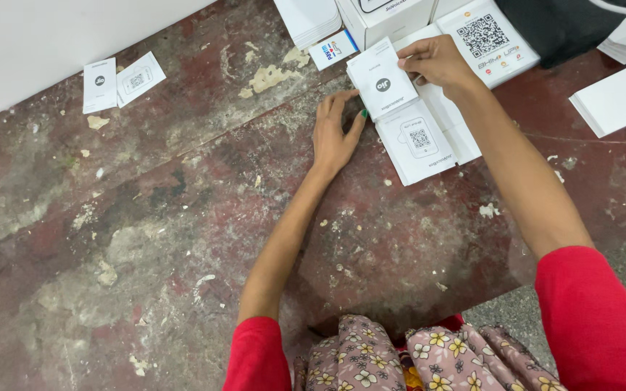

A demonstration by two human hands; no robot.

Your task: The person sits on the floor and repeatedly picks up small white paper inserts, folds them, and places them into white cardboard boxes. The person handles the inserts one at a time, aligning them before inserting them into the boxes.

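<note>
1. Though held at two edges, white leaflet [381, 87] sits low over worn red floor [182, 217], overlapping a second printed leaflet [417, 143] that lies flat below it.
2. Likely very light, thin, flexible card or folded paper; probably creases easily, slides freely on neighbouring sheets. Not fragile beyond bending.
3. Best grip judged at edges or corners, thumb over and fingers under; a flat press on the face would only pin it.
4. Right hand [440, 64]: fingers curled together, pinched on the leaflet's upper right corner.
5. Left hand [335, 134]: fingers extended, close together, tips touching the leaflet's left edge, palm flat on floor. Steadying contact, no clamp visible.
6. Just behind: white box [385, 18], stack of white sheets [309, 18], small blue-printed card [333, 49], larger card with square code [485, 40].
7. Far right: more white sheets [617, 98], dark cloth [559, 25].
8. Well apart, upper left: two loose leaflets [117, 81] by white wall [52, 36].
9. Near edge: red sleeves, floral fabric [400, 358].
</note>
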